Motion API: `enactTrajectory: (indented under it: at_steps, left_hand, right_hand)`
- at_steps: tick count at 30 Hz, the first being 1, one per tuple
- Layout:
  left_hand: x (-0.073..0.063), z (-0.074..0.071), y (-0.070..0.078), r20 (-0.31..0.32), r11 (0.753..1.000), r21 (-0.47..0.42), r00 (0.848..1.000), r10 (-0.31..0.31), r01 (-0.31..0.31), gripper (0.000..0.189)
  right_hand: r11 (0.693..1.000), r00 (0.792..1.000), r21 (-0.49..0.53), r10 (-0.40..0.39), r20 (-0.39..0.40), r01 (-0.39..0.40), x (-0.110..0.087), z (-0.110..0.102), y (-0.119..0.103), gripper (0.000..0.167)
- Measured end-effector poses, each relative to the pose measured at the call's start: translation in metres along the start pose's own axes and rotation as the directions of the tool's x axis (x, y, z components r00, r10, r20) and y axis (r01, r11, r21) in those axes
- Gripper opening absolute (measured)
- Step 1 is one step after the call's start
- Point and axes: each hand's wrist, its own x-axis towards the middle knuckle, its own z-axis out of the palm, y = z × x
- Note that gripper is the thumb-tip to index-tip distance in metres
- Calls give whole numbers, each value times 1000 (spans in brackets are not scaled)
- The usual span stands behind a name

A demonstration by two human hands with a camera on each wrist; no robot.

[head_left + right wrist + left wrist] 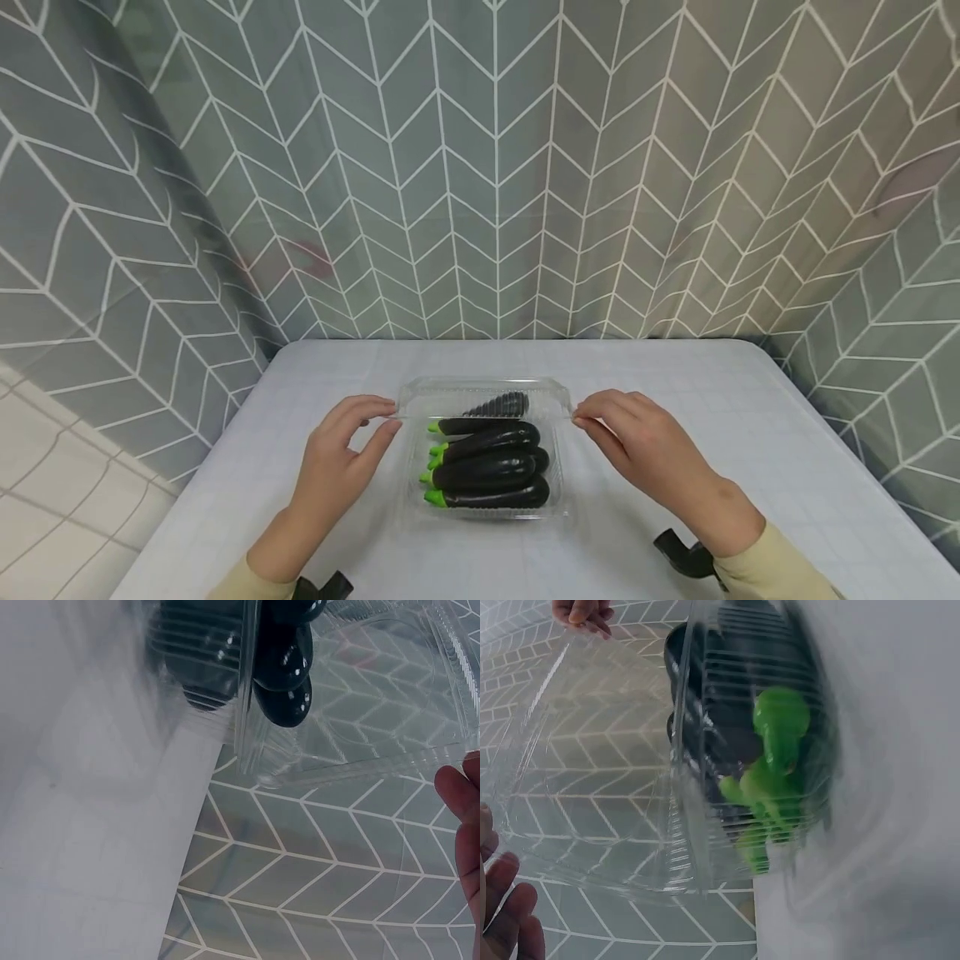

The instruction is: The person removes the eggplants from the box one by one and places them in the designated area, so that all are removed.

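Observation:
A clear plastic clamshell container (495, 515) stands on the table, its hinged lid (442, 400) raised at the far side. Inside lie several glossy dark eggplants (487, 472) with green stem ends pointing left. My left hand (337, 462) pinches the lid's left corner between thumb and fingers. At the opposite corner, the lid's right edge is pinched by my right hand (652, 446). From the left wrist, the lid (592, 765) stands up from the ribbed base, and green stems (780, 724) show through the wall. Rounded eggplant ends (283, 697) appear in the right wrist view.
A white cloth covers the table (330, 367). Behind it hangs a grey curtain (465, 208) with white chevron lines, which also closes in both sides. Black wrist mounts (686, 554) sit under the forearms, and pale floor tiles (60, 483) show at left.

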Motion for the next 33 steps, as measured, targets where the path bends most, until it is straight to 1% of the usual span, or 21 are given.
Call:
enactTrajectory:
  at_steps: [3, 5, 7, 9, 12, 14, 16, 18, 21, 23, 27, 30, 31, 33]
  left_hand:
    - [6, 1, -6, 4, 1000, -9, 1000, -8, 8, 17]
    - [11, 3, -9, 16, 999, -16, 999, -38, 39, 20]
    - [16, 4, -12, 28, 997, -25, 997, -75, 76, 20]
    - [22, 6, -15, 34, 993, -38, 994, -108, 109, 18]
    - [31, 9, -20, 39, 987, -48, 987, -154, 156, 14]
    - [38, 11, -23, 46, 979, -59, 980, -193, 196, 15]
    - [46, 15, -26, 58, 968, -71, 970, -237, 241, 19]
    - [52, 19, -31, 71, 956, -84, 959, -275, 281, 25]
    - [59, 27, -38, 78, 936, -115, 943, -325, 332, 32]
    - [62, 33, -45, 87, 919, -143, 929, -359, 368, 35]
    - [65, 47, -64, 145, 862, -245, 896, -420, 444, 42]
    - [64, 58, -79, 198, 812, -290, 862, -467, 507, 46]
    - [63, 61, -83, 209, 800, -289, 850, -484, 526, 46]
    - [59, 66, -90, 223, 783, -266, 826, -517, 562, 46]
  right_hand:
    - [1000, 1000, 13, 26, 3, -26, 3, 1, 5, 30]
    - [998, 998, 35, 54, 13, -54, 6, 2, 9, 28]
    - [994, 995, 62, 91, 34, -93, 7, 4, 13, 21]
    - [988, 992, 85, 124, 36, -127, 10, 7, 18, 18]
    - [976, 982, 109, 187, 23, -189, 15, 14, 27, 27]
    - [962, 970, 126, 244, 12, -243, 20, 19, 33, 28]
    - [938, 949, 150, 314, 10, -312, 24, 24, 40, 26]
    - [908, 923, 174, 384, 19, -381, 27, 29, 47, 25]
    - [859, 883, 214, 467, 47, -466, 30, 38, 57, 31]
    - [828, 859, 236, 506, 73, -508, 30, 45, 63, 37]
    - [748, 798, 285, 585, 144, -600, 29, 62, 75, 48]
    - [686, 746, 298, 634, 203, -664, 26, 75, 81, 52]
    - [672, 733, 295, 644, 220, -679, 24, 79, 83, 53]
    - [658, 713, 276, 655, 249, -701, 20, 87, 84, 54]
